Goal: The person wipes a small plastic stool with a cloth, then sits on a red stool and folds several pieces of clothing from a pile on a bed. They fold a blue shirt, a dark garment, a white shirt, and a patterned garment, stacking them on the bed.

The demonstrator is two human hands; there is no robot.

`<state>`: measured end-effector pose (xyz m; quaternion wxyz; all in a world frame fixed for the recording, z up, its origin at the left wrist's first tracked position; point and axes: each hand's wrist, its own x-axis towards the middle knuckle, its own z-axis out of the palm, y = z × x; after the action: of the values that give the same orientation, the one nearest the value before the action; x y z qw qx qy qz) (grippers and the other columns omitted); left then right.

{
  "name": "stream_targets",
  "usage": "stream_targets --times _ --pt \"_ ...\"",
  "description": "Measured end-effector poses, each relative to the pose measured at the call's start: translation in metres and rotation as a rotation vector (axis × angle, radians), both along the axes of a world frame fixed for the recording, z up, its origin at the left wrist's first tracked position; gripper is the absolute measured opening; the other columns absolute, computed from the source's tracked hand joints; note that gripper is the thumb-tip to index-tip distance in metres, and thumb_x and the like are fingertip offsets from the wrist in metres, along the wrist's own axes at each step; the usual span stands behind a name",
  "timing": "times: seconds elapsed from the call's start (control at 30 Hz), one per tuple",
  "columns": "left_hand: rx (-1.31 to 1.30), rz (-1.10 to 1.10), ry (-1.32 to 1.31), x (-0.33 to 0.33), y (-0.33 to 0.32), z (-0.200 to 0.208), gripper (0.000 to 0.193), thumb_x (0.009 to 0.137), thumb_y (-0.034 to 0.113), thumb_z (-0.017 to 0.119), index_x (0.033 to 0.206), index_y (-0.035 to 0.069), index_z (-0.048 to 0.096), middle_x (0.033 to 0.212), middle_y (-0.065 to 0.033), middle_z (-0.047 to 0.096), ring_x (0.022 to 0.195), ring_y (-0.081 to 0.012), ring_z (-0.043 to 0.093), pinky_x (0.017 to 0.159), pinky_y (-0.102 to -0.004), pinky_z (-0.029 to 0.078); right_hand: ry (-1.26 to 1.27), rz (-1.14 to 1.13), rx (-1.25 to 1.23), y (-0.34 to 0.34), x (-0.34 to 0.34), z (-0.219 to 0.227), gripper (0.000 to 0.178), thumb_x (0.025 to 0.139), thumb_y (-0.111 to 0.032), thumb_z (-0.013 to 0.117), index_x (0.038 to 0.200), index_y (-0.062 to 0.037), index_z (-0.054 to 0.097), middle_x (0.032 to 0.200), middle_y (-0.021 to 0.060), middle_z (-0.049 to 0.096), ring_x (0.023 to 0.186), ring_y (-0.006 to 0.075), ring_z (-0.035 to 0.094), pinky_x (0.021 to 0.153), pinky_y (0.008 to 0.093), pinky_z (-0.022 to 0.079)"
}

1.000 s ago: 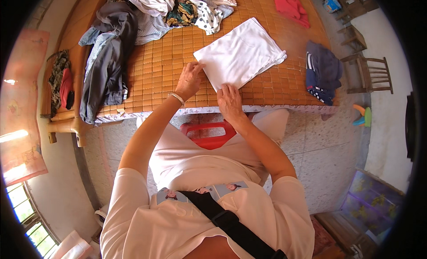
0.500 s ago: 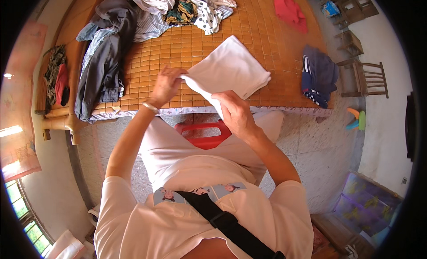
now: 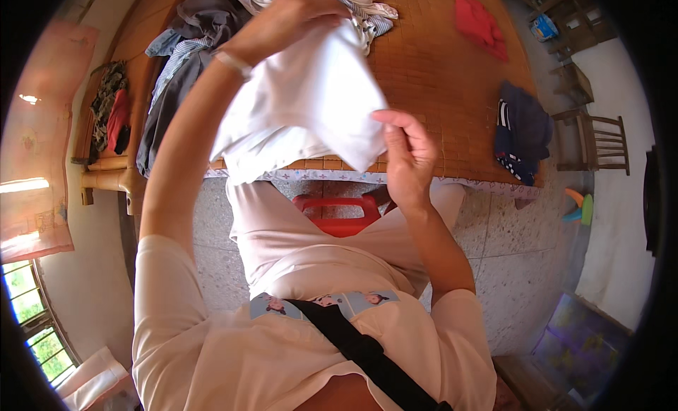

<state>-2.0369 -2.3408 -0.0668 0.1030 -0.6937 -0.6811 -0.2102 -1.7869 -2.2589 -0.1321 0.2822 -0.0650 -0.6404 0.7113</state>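
Observation:
A white garment [image 3: 311,86], loosely opened out and blurred in places, is held up over the near edge of the bed; its exact kind does not show. My left hand [image 3: 300,12], raised and reaching far forward, grips its upper edge. With thumb and forefinger, my right hand [image 3: 409,153] pinches its right side. The lower folds droop towards the bed's near edge, in front of my knees. Behind my left arm, dark grey trousers [image 3: 169,104] lie partly covered.
A tile-patterned mat [image 3: 438,93] covers the bed. On it are a folded red cloth [image 3: 480,26], folded navy clothes [image 3: 522,128] and a heap of mixed clothes [image 3: 371,15]. A red plastic seat [image 3: 339,217] shows between my legs. Wooden chairs [image 3: 593,143] stand at the right.
The white garment, folded flat on the mat before, is now lifted and spread apart. My left hand has gone up and forward; my right hand has shifted slightly right. The view has shifted a little.

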Motion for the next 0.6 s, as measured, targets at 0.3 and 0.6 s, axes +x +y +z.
stream_targets --times 0.3,0.6 --pt "-0.063 0.230 -0.276 0.024 0.015 -0.140 0.037 0.082 0.014 0.064 0.118 0.009 0.058 0.117 -0.0123 0.057 0.112 -0.0280 0.052 0.100 -0.0370 0.042 -0.464 -0.448 -0.175 0.091 0.064 -0.152 0.019 0.092 -0.001 0.047 0.105 0.0031 0.060 0.102 0.0106 0.059 0.096 0.0171 0.058 0.081 0.0323 0.055" --pt "-0.092 0.827 -0.638 0.053 -0.133 -0.206 0.042 0.075 0.012 0.069 0.115 0.006 0.059 0.109 -0.0166 0.058 0.103 -0.0328 0.054 0.092 -0.0407 0.043 -0.511 -0.414 0.078 0.084 0.066 -0.152 0.022 0.089 0.001 0.049 0.108 0.0007 0.060 0.107 0.0113 0.058 0.094 0.0191 0.059 0.078 0.0307 0.053"
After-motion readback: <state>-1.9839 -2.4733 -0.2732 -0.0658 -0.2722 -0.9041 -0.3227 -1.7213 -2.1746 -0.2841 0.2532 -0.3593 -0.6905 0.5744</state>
